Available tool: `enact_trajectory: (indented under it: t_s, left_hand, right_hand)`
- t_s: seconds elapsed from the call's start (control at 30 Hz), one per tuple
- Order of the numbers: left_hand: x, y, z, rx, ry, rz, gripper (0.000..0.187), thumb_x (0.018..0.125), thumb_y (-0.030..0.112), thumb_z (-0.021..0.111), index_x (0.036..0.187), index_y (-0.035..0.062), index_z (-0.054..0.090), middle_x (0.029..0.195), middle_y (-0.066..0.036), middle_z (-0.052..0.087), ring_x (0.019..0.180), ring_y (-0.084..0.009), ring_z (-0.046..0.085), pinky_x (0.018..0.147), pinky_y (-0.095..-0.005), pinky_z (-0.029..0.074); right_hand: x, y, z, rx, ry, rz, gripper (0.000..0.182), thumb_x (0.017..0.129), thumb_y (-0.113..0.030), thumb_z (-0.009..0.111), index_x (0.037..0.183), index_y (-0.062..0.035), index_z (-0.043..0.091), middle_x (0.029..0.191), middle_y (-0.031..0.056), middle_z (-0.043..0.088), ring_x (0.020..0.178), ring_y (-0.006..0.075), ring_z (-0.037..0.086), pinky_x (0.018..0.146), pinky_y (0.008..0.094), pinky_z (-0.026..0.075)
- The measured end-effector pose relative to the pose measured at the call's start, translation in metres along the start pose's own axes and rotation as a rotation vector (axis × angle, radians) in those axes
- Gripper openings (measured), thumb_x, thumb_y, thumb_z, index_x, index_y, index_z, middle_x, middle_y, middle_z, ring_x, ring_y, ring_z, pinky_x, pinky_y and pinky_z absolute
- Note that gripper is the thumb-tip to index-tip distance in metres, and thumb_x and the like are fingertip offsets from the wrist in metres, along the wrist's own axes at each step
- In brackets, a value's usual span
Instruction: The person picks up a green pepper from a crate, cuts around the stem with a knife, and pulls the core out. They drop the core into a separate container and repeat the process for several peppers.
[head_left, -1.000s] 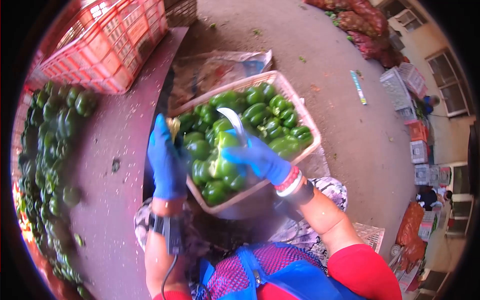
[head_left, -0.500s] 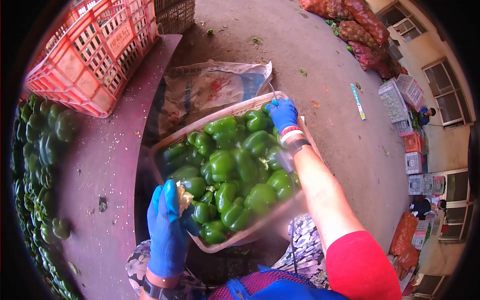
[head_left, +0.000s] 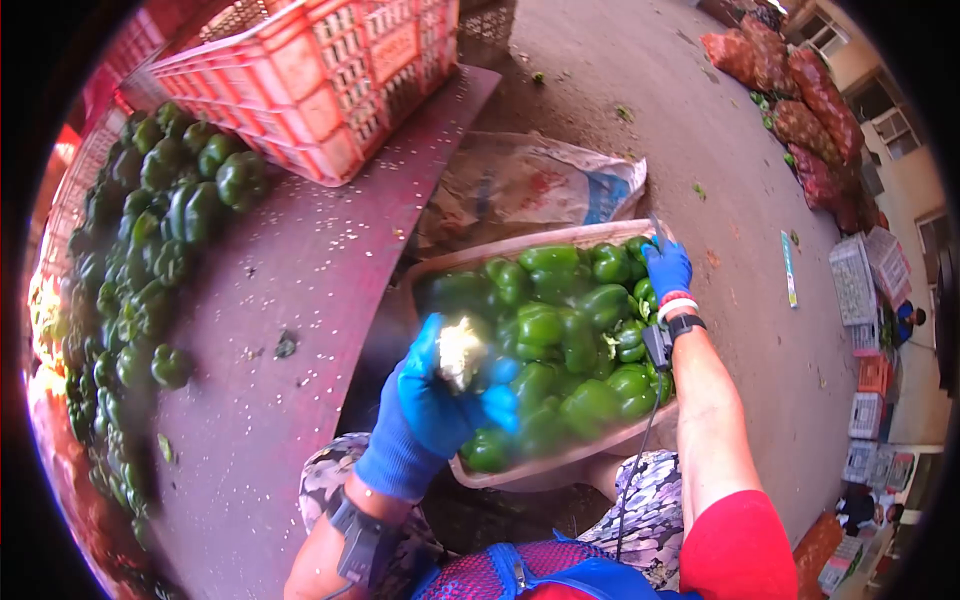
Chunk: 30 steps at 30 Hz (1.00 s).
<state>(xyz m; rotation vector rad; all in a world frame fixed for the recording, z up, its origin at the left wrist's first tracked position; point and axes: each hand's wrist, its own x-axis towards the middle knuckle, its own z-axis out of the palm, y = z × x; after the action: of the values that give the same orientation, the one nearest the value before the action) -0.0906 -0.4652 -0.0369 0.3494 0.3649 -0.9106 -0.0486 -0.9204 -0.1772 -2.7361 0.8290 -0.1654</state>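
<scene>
My left hand (head_left: 432, 400), in a blue glove, is raised over the near left part of the crate. A pale, seedy pepper core (head_left: 460, 352) sits in its curled fingers; motion blurs the fingertips. Green bell peppers (head_left: 545, 330) fill the shallow light-coloured crate (head_left: 560, 462) in front of my knees. My right hand (head_left: 669, 268), also gloved in blue, is closed at the crate's far right corner. From its fist sticks up a thin, narrow blade like a knife (head_left: 656, 230), whose handle is hidden.
On the left, a purplish tabletop (head_left: 290, 400) carries a heap of green peppers (head_left: 150, 270) and scattered seeds. A red plastic crate (head_left: 330, 90) stands at its far end. Beyond my crate lies a crumpled sack (head_left: 530, 185). Filled red net sacks (head_left: 800, 110) and stacked crates (head_left: 860, 290) line the right.
My left hand has risen and swung right, over the peppers, with the core. The view has turned left, showing more of the table. My right hand stays at the crate's corner.
</scene>
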Motion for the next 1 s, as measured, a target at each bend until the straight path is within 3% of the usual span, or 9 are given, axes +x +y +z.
enact_trajectory:
  t_s: [0.13,0.23,0.37,0.5,0.57,0.67,0.77,0.9,1.0]
  left_hand:
    - [-0.009,0.003,0.005,-0.097,-0.213,-0.06,0.063,0.102,0.057,0.041,0.127,0.0018,0.06,0.107,-0.023,0.068,0.08,-0.0406,0.07,0.069,-0.0558,0.058]
    - [-0.015,0.0,0.011,-0.038,-0.229,-0.046,0.061,0.103,0.054,0.041,0.136,0.0049,0.057,0.1,-0.02,0.07,0.075,-0.0352,0.07,0.067,-0.0479,0.059]
    - [-0.058,0.021,0.008,0.792,-0.161,0.467,0.046,0.106,0.043,0.044,0.128,0.0067,0.063,0.093,-0.013,0.069,0.074,-0.026,0.067,0.066,-0.0338,0.055]
    - [-0.197,0.082,-0.036,1.97,0.023,1.119,0.024,0.097,0.017,0.063,0.117,0.0042,0.064,0.093,-0.006,0.066,0.073,-0.0169,0.065,0.07,-0.0315,0.056]
    - [-0.294,0.076,-0.047,1.199,0.523,0.174,0.033,0.101,0.034,0.061,0.116,0.0052,0.066,0.087,-0.006,0.065,0.072,-0.0151,0.064,0.064,-0.0324,0.055]
    - [-0.381,0.052,-0.102,1.671,0.703,-0.657,0.043,0.098,0.047,0.061,0.109,0.0056,0.069,0.082,-0.006,0.066,0.07,-0.016,0.065,0.06,-0.0324,0.055]
    - [-0.387,0.07,-0.11,1.713,0.92,-0.645,0.045,0.096,0.049,0.063,0.104,0.0047,0.069,0.083,-0.008,0.067,0.067,-0.0166,0.066,0.059,-0.032,0.055]
    - [-0.313,0.165,-0.162,1.435,1.148,0.481,0.044,0.096,0.045,0.064,0.094,0.0006,0.062,0.08,-0.007,0.062,0.062,-0.0163,0.065,0.055,-0.0341,0.056]
    - [-0.237,0.248,-0.175,1.088,1.441,0.799,0.049,0.084,0.039,0.075,0.118,0.0071,0.06,0.091,-0.021,0.068,0.07,-0.0318,0.071,0.063,-0.0428,0.057]
  right_hand:
    - [-0.015,0.008,-0.014,0.226,0.295,-0.061,0.041,0.095,-0.034,0.065,0.125,-0.0059,0.065,0.094,0.0203,0.073,0.085,0.0387,0.071,0.075,0.046,0.056]
    - [-0.06,-0.036,-0.068,0.684,0.026,0.279,0.031,0.096,-0.037,0.063,0.105,-0.0069,0.068,0.075,0.0089,0.066,0.062,0.0246,0.066,0.055,0.0385,0.052]
    - [-0.098,-0.032,-0.099,1.306,-0.675,0.365,0.014,0.096,-0.025,0.064,0.087,-0.0152,0.059,0.065,-0.0023,0.055,0.051,0.0116,0.051,0.044,0.0265,0.04]
    - [-0.129,-0.063,-0.135,1.322,-0.664,0.271,0.02,0.096,-0.025,0.064,0.105,-0.0071,0.066,0.081,0.0021,0.067,0.056,0.0092,0.057,0.047,0.0241,0.045]
    - [-0.14,-0.078,-0.145,1.38,-0.611,0.352,0.028,0.097,-0.027,0.065,0.117,-0.0071,0.067,0.096,0.0064,0.071,0.062,0.0102,0.062,0.049,0.0238,0.049]
    - [-0.158,-0.108,-0.14,1.66,-0.482,0.455,0.038,0.099,-0.027,0.064,0.133,-0.0106,0.061,0.111,0.0105,0.069,0.068,0.012,0.064,0.054,0.0224,0.053]
    - [-0.176,-0.121,-0.133,1.766,-0.908,0.456,0.038,0.101,-0.03,0.062,0.133,-0.0104,0.06,0.104,0.0091,0.069,0.066,0.0119,0.061,0.054,0.0228,0.053]
    - [-0.207,-0.163,-0.108,1.608,-1.02,0.579,0.043,0.101,-0.037,0.062,0.128,-0.0047,0.058,0.094,0.0044,0.065,0.06,0.0094,0.052,0.053,0.0237,0.046]
    - [-0.219,-0.169,-0.09,1.485,-1.004,0.486,0.037,0.101,-0.038,0.061,0.116,-0.0052,0.061,0.095,0.0071,0.065,0.061,0.0113,0.053,0.052,0.0263,0.047]
